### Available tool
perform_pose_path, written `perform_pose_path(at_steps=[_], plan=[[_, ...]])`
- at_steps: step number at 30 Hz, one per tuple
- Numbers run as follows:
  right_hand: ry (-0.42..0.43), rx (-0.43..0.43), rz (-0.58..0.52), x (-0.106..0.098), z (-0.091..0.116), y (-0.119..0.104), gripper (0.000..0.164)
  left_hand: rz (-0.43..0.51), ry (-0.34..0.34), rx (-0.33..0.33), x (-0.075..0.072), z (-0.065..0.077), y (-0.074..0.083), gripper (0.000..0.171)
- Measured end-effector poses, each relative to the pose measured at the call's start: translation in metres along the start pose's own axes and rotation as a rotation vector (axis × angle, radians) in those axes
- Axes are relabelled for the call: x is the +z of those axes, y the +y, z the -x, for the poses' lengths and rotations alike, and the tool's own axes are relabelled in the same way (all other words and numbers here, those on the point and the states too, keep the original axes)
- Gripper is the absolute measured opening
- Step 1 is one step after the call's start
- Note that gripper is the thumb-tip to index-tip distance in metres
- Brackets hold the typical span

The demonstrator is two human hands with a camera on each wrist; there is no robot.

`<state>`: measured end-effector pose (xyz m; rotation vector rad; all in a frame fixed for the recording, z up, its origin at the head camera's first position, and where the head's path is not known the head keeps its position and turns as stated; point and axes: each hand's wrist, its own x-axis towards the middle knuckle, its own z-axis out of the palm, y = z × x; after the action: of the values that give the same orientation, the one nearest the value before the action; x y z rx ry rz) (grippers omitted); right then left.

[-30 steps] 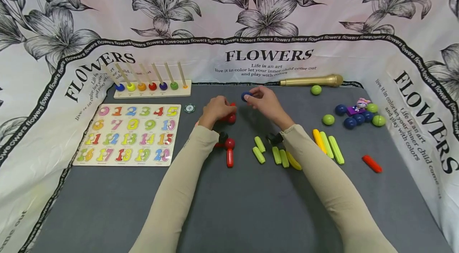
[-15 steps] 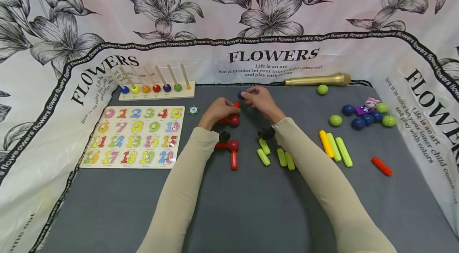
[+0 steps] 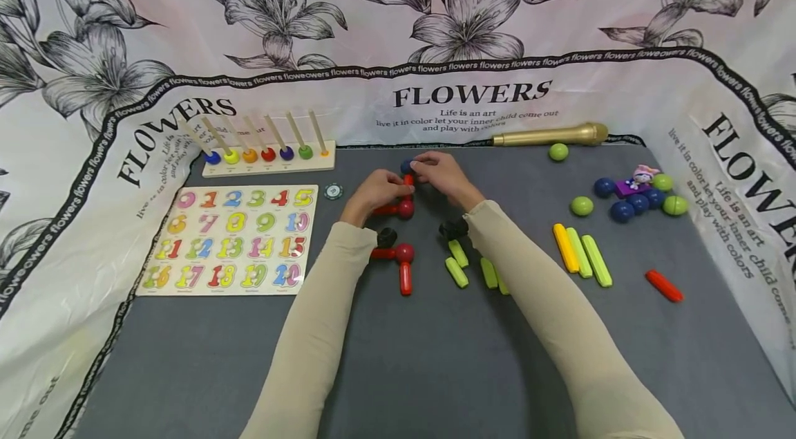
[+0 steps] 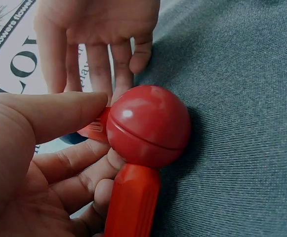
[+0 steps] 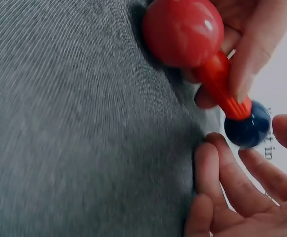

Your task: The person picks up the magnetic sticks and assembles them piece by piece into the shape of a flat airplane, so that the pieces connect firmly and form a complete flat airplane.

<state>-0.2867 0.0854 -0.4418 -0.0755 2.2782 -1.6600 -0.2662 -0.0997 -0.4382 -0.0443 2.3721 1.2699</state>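
My left hand (image 3: 381,191) pinches a red rod (image 5: 221,88) between thumb and fingers. One end of this rod meets a red ball (image 4: 148,126), from which another red rod (image 4: 133,202) extends. At the other end sits a dark blue ball (image 5: 247,124), in contact with the rod. My right hand (image 3: 444,176) has its thumb and fingertips around that blue ball, pinching it. Nearer me on the table lies a second red ball (image 3: 405,253) joined to red rods (image 3: 405,278); the left sleeve and wrist hide part of this group.
Several light green rods (image 3: 457,273) lie by the right forearm. Farther right are yellow and green rods (image 3: 566,249), a red rod (image 3: 664,285), blue balls (image 3: 622,211) and green balls (image 3: 582,206). A number board (image 3: 226,240), peg stand (image 3: 270,161) and gold microphone (image 3: 550,135) stand around.
My right hand has moved left with the blue ball, bringing it against the end of the red rod. My left hand keeps its pinch on the rod.
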Motion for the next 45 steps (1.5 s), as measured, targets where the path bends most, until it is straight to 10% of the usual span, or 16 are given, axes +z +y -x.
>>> perform_pose_path(at_steps=[21, 34, 45], plan=[[-0.12, -0.191, 0.427, -0.09, 0.115, 0.015, 0.034, 0.029, 0.012, 0.009, -0.011, 0.001, -0.001, 0.047], [-0.084, -0.257, 0.541, -0.102, 0.195, 0.054, 0.016, 0.019, -0.019, 0.013, -0.005, -0.006, 0.001, 0.046], [-0.028, -0.379, 0.887, -0.091, 0.228, 0.08, 0.028, 0.02, -0.02, 0.017, -0.001, -0.004, -0.003, 0.05]])
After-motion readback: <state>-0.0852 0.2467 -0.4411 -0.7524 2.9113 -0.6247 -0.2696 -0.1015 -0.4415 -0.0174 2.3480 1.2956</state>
